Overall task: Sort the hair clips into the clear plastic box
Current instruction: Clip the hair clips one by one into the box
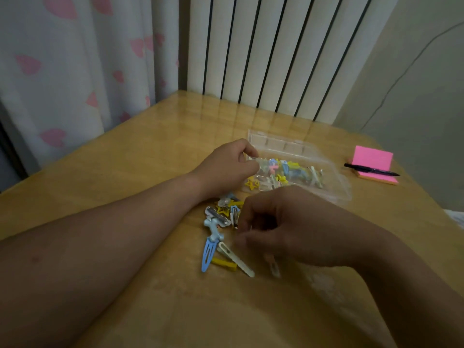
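A clear plastic box (334,183) lies open on the wooden table (150,151), its lid (283,141) tipped back; several coloured hair clips (296,172) lie inside. My left hand (231,164) grips the box's near-left corner. A loose pile of clips (226,209) sits in front of the box, with a blue snap clip (208,254), a white clip (236,259) and a yellow clip (224,264) nearer me. My right hand (276,224) hovers over the pile with fingers curled, blurred; a small clip seems pinched at its fingertips, but I cannot be sure.
A pink sticky-note pad (374,167) with a black pen (371,170) across it lies right of the box. A white ribbed radiator (288,51) stands behind the table, a heart-patterned curtain (75,71) hangs at the left. The table's right edge runs close to the box.
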